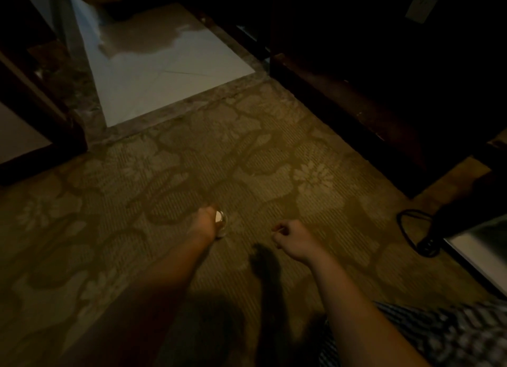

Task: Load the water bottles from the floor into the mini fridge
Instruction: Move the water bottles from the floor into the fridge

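**Q:** Floor covering?
**A:** A carpet (pixel 247 161) in dull olive with a pale flower pattern is recorded across most of the view. Pale floor tiles (pixel 170 56) are seen beyond it, with a dark mottled border strip (pixel 175 108) between the two. The room is dimly lit.

**Q:** Furniture and fittings?
**A:** A dark wooden cabinet (pixel 370 78) is noted at the upper right, with a wall socket (pixel 421 8) above it. A dark door frame (pixel 41 106) is listed at the left. A black cable (pixel 408 229) is looped on the carpet at the right, beside a pale panel (pixel 482 240) whose nature cannot be told.

**Q:** The task's item?
**A:** One water bottle (pixel 221 221) is entered. Only its white cap and a little clear plastic are seen, low over the carpet near the middle of the view.

**Q:** Hands?
**A:** The bottle is gripped by the left hand (pixel 204 222), whose fingers are wrapped round it. The right hand (pixel 292 239) is clenched loosely just beside it, and nothing is held in it.

**Q:** Anything else?
**A:** A checked garment (pixel 439 336) is noted at the lower right.
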